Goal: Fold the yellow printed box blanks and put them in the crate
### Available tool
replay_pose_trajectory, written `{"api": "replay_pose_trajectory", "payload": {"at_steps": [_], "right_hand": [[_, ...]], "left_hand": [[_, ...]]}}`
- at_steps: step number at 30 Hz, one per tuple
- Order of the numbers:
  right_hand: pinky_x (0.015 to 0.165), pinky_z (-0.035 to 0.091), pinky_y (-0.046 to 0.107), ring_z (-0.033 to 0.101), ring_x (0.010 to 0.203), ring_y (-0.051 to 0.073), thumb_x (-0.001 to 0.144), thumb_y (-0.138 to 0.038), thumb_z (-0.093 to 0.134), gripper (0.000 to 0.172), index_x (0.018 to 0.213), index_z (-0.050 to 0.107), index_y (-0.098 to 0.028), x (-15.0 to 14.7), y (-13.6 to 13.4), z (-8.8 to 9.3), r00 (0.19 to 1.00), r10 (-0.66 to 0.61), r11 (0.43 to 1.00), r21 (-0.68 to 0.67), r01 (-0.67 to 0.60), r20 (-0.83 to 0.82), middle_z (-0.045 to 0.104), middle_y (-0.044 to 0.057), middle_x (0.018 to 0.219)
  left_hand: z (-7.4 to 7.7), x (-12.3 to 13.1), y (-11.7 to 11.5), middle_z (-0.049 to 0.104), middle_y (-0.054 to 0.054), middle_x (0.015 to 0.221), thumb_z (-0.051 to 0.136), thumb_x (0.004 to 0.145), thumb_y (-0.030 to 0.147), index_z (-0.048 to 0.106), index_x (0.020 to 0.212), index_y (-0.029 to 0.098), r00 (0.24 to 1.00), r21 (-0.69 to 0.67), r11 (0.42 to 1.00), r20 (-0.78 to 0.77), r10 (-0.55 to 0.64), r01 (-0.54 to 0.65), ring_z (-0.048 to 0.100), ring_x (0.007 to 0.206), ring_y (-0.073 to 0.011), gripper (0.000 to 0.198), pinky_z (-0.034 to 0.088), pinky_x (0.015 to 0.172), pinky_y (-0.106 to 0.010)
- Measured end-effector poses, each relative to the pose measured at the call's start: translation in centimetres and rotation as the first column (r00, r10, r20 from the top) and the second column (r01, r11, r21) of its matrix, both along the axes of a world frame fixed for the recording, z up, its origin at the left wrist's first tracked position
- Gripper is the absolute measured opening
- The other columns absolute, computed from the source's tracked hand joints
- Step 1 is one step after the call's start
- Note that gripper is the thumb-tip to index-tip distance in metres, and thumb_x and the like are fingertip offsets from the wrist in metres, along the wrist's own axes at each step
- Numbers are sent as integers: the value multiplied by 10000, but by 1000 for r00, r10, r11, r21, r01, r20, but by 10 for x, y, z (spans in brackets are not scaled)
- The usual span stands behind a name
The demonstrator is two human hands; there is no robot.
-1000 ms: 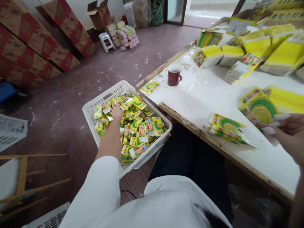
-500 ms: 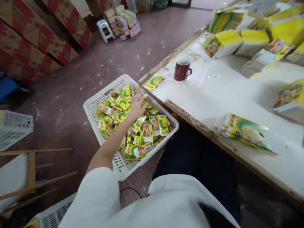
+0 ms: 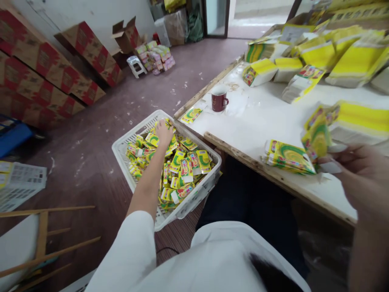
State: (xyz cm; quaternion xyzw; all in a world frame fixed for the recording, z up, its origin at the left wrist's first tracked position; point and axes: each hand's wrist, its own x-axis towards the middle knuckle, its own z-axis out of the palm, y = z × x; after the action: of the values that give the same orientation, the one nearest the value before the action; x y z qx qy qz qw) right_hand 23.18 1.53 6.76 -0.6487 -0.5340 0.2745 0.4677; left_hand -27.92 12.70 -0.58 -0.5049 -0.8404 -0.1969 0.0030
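Observation:
My left hand (image 3: 164, 133) reaches down onto the far part of a pile of small yellow-and-green cartons (image 3: 186, 168) in a white plastic basket (image 3: 165, 221). Its fingers bend into the pile and the tips are hidden, so I cannot tell if they grip a carton. At the right edge my right hand (image 3: 357, 172), blurred, pinches a yellow-and-green carton (image 3: 316, 138) with white flaps, held above the table. Just left of that carton, a small stack of flat cartons (image 3: 287, 156) lies near the table's front edge.
On the white table (image 3: 258, 117) stand a dark red mug (image 3: 219, 100), a loose flat carton (image 3: 191, 115) and several carton stacks (image 3: 352, 61). A wooden strip (image 3: 231, 152) edges the table. Left are big brown-and-red boxes (image 3: 45, 73), a wooden-legged chair (image 3: 42, 239) and another basket (image 3: 27, 178).
My left hand has moved farther over the pile, its fingers now bent instead of spread. My right hand has come into view at the right with a carton. The view has tilted up.

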Motion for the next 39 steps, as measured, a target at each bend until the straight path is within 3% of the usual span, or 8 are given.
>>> {"api": "replay_pose_trajectory", "payload": {"at_steps": [3, 5, 7, 10, 12, 15, 29, 39], "right_hand": [[489, 476, 345, 608, 578, 201, 342, -727, 902, 728, 801, 566, -272, -29, -17, 3, 970, 85, 993, -58, -100, -229, 623, 39, 664], [494, 474, 316, 605, 581, 180, 415, -693, 901, 691, 823, 548, -261, -48, -26, -4, 940, 181, 978, -45, -203, -289, 622, 17, 680], [496, 465, 297, 601, 589, 169, 519, -660, 876, 621, 839, 533, -252, -65, -35, -16, 905, 292, 949, -19, -313, -310, 618, -1, 691], [504, 442, 282, 550, 571, 143, 678, -563, 826, 469, 850, 532, -241, -81, -51, -35, 888, 408, 911, 33, -411, -214, 588, -26, 677], [515, 434, 278, 518, 567, 133, 756, -495, 785, 380, 847, 521, -238, -82, -61, -44, 891, 433, 902, 59, -429, -140, 554, -38, 668], [531, 439, 283, 512, 580, 136, 798, -443, 752, 327, 858, 502, -241, -75, -73, -52, 905, 415, 909, 82, -408, -90, 535, -40, 690], [538, 395, 263, 462, 592, 125, 766, -401, 780, 302, 838, 538, -235, -76, -105, -49, 864, 329, 942, 68, -328, -382, 548, -32, 704], [579, 435, 271, 499, 650, 139, 741, -337, 764, 366, 975, 496, -251, -81, -109, -37, 848, 367, 927, 78, -366, -382, 568, -21, 804]], "left_hand": [[6, 65, -32, 465, -222, 1509, 683, 855, 453, 435, 1424, 108, 886, 292, 893, 217, -410, 342, 407, 1440, -318, 710, 316, 1201, -460], [11, 121, -64, 480, -209, 1505, 814, 681, 596, 491, 1382, 178, 565, 509, 691, 406, -718, 513, 443, 1419, -360, 878, 377, 1155, -501], [19, 180, -98, 528, -178, 1472, 854, 567, 669, 539, 1344, 227, 133, 653, 525, 551, -824, 546, 450, 1421, -373, 948, 408, 1132, -504], [32, 257, -138, 653, -156, 1309, 747, 615, 788, 623, 1252, 223, -271, 692, 626, 719, -640, 360, 541, 1335, -371, 860, 495, 1054, -469], [39, 293, -153, 708, -166, 1165, 618, 594, 906, 675, 1129, 191, -390, 629, 751, 755, -528, 200, 613, 1237, -385, 895, 556, 962, -475], [42, 322, -162, 723, -177, 1081, 567, 571, 926, 702, 981, 168, -434, 529, 844, 782, -447, 85, 628, 1209, -397, 873, 574, 937, -485], [43, 345, -165, 539, -50, 694, 387, 753, 896, 560, 773, 215, -400, 404, 903, 811, -427, -146, 643, 745, -225, 703, 561, 712, -364], [60, 338, -169, 458, 13, 662, 495, 839, 786, 573, 794, 217, -440, 501, 846, 728, -525, -181, 485, 552, -120, 576, 472, 560, -259]]}}
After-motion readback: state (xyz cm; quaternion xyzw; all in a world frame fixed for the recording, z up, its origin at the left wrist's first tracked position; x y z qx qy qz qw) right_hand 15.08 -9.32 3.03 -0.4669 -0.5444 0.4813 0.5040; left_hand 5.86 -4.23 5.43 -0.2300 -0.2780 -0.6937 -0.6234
